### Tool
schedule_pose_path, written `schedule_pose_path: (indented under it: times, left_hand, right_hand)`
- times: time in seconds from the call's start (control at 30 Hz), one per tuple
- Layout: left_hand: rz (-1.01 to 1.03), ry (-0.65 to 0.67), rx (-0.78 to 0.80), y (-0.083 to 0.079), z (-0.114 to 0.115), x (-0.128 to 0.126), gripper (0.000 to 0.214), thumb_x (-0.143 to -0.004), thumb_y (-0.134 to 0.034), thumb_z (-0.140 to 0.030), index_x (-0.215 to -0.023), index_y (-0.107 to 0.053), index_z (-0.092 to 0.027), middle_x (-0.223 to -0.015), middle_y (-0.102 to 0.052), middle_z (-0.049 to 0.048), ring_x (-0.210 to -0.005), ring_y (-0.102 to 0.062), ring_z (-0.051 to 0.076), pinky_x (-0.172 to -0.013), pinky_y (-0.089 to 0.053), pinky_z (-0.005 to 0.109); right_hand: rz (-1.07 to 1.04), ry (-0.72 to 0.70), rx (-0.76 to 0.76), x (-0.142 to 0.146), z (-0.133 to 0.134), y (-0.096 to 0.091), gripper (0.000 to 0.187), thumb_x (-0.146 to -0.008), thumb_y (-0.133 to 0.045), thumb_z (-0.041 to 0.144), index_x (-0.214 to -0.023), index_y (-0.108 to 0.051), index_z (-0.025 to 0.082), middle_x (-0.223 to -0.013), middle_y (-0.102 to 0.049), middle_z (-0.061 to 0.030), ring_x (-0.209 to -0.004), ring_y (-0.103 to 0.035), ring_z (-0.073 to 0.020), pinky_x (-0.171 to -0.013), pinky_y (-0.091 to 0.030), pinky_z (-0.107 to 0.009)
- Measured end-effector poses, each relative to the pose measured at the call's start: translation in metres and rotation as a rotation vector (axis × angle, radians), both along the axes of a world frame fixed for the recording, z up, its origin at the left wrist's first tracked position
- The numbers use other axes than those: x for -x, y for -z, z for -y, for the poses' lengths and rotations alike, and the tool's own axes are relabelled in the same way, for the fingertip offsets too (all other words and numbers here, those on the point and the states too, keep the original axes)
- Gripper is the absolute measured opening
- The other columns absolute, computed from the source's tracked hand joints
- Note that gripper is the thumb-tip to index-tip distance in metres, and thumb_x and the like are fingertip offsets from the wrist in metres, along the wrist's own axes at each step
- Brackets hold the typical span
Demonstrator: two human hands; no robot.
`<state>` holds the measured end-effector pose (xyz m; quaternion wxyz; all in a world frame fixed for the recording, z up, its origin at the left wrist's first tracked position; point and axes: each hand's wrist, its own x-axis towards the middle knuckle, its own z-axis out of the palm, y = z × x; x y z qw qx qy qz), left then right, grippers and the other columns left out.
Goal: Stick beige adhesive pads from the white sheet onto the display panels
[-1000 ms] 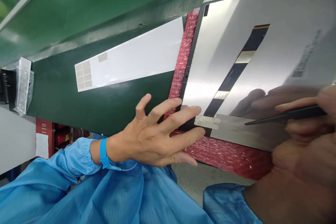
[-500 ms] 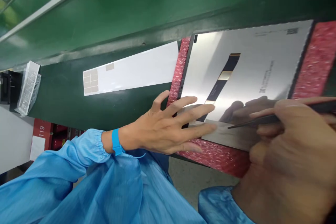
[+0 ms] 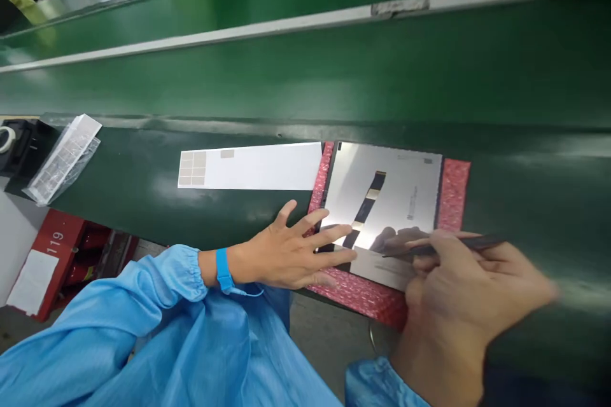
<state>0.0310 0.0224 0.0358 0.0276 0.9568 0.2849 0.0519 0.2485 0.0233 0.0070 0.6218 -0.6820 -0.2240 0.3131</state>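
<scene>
a silver rectangular display panel (image 3: 382, 194) lies face up on a red bubble-wrap sheet (image 3: 454, 186), on a dark green conveyor bench (image 3: 119, 222). a narrow black flexible strip with gold bands (image 3: 365, 210) crosses the panel's back, and a duller grey band (image 3: 382, 270) runs along its near edge. no pad can be made out on the panel at this size. a long white backing sheet (image 3: 252, 166) lies just beside it, holding a block of small greyish-beige square pads (image 3: 192, 168) and one lone pad (image 3: 227, 154) set apart.

the left hand (image 3: 291, 261) reaches in from a blue cuffed sleeve (image 3: 162, 286), fingers (image 3: 334, 257) spread wide apart and resting on the panel's near corner. a blue wrist strap (image 3: 222, 270) circles that wrist. the right hand (image 3: 463, 286) hovers over the panel's near edge, its fingers curled close together and pinching slim black tweezers (image 3: 477, 243), tips pointing toward the grey band.
</scene>
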Motion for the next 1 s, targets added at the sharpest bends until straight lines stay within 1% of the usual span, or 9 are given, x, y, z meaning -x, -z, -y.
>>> schedule_pose_path:
  times: [0.17,0.33,0.43,0.5,0.53,0.6,0.7,0.83,1.0]
  left_hand:
    - [0.071,0.141,-0.093,0.006,-0.005,0.003,0.042,-0.107,-0.040,-0.036,-0.140,-0.063,-0.024,-0.163,-0.042,0.0096,-0.153,-0.032,0.036,-0.123,-0.021,0.066]
    - [0.150,0.218,-0.118,0.017,-0.013,0.003,0.039,-0.106,-0.041,-0.035,-0.132,-0.068,-0.023,-0.156,-0.050,0.0115,-0.151,-0.035,0.036,-0.123,-0.020,0.068]
    - [0.212,0.269,-0.055,0.019,-0.017,0.010,0.037,-0.106,-0.044,-0.042,-0.124,-0.073,-0.025,-0.151,-0.055,0.0120,-0.149,-0.038,0.037,-0.119,-0.024,0.068]
    - [0.245,0.254,0.083,0.015,-0.016,0.017,0.035,-0.105,-0.048,-0.046,-0.115,-0.075,-0.026,-0.150,-0.056,0.0104,-0.147,-0.041,0.036,-0.117,-0.029,0.064]
    - [0.267,0.176,0.188,0.012,-0.015,0.019,0.034,-0.104,-0.050,-0.047,-0.114,-0.075,-0.026,-0.150,-0.055,0.0098,-0.145,-0.043,0.034,-0.117,-0.032,0.060]
    - [0.314,-0.099,0.391,0.006,-0.008,0.018,0.039,-0.105,-0.047,-0.046,-0.126,-0.068,-0.021,-0.146,-0.057,0.0139,-0.137,-0.050,0.032,-0.113,-0.039,0.053]
    - [0.376,-0.470,0.537,-0.002,0.007,0.001,0.055,-0.106,-0.037,-0.044,-0.143,-0.049,-0.005,-0.130,-0.062,0.0233,-0.125,-0.054,0.036,-0.105,-0.045,0.055]
    - [0.471,-0.583,0.683,-0.007,0.018,-0.031,0.056,-0.102,-0.040,-0.047,-0.139,-0.049,-0.006,-0.130,-0.061,0.0233,-0.125,-0.056,0.037,-0.111,-0.042,0.055]
    - [0.635,-0.845,0.951,0.000,-0.009,-0.041,0.067,-0.091,-0.053,-0.048,-0.138,-0.047,0.000,-0.125,-0.064,0.0286,-0.115,-0.066,0.039,-0.101,-0.051,0.051]
  right_hand:
    - [-0.047,-0.028,-0.049,-0.003,-0.002,0.007,0.036,-0.051,-0.081,0.030,-0.072,-0.059,0.010,-0.061,-0.054,-0.0076,-0.045,-0.046,-0.0128,-0.037,-0.033,-0.017]
    - [-0.032,-0.059,-0.033,-0.003,-0.005,0.017,0.038,-0.052,-0.083,0.034,-0.070,-0.059,0.011,-0.063,-0.056,-0.0082,-0.048,-0.047,-0.0128,-0.039,-0.033,-0.017]
    - [-0.048,-0.053,-0.032,-0.005,-0.006,0.023,0.041,-0.050,-0.084,0.035,-0.071,-0.059,0.011,-0.063,-0.056,-0.0081,-0.048,-0.048,-0.0136,-0.038,-0.032,-0.018]
    - [-0.073,-0.049,-0.039,-0.009,-0.006,0.026,0.044,-0.049,-0.085,0.035,-0.073,-0.058,0.011,-0.065,-0.057,-0.0095,-0.047,-0.047,-0.0130,-0.038,-0.031,-0.018]
    - [-0.087,-0.045,-0.046,-0.010,-0.006,0.027,0.045,-0.048,-0.086,0.035,-0.074,-0.058,0.010,-0.066,-0.057,-0.0100,-0.046,-0.046,-0.0123,-0.038,-0.031,-0.018]
    - [-0.117,-0.028,-0.068,-0.014,-0.006,0.030,0.048,-0.046,-0.086,0.035,-0.077,-0.057,0.011,-0.066,-0.057,-0.0095,-0.045,-0.045,-0.0117,-0.038,-0.032,-0.018]
    - [-0.145,0.015,-0.098,-0.017,-0.003,0.034,0.051,-0.045,-0.084,0.036,-0.079,-0.054,0.014,-0.062,-0.054,-0.0049,-0.045,-0.046,-0.0131,-0.039,-0.036,-0.020]
    - [-0.139,0.089,-0.115,-0.017,0.006,0.038,0.048,-0.043,-0.082,0.034,-0.075,-0.052,0.017,-0.056,-0.047,0.0012,-0.044,-0.045,-0.0134,-0.038,-0.037,-0.021]
    - [-0.130,0.144,-0.132,-0.017,0.012,0.041,0.048,-0.037,-0.081,0.032,-0.066,-0.046,0.018,-0.056,-0.047,-0.0007,-0.044,-0.046,-0.0159,-0.034,-0.034,-0.021]
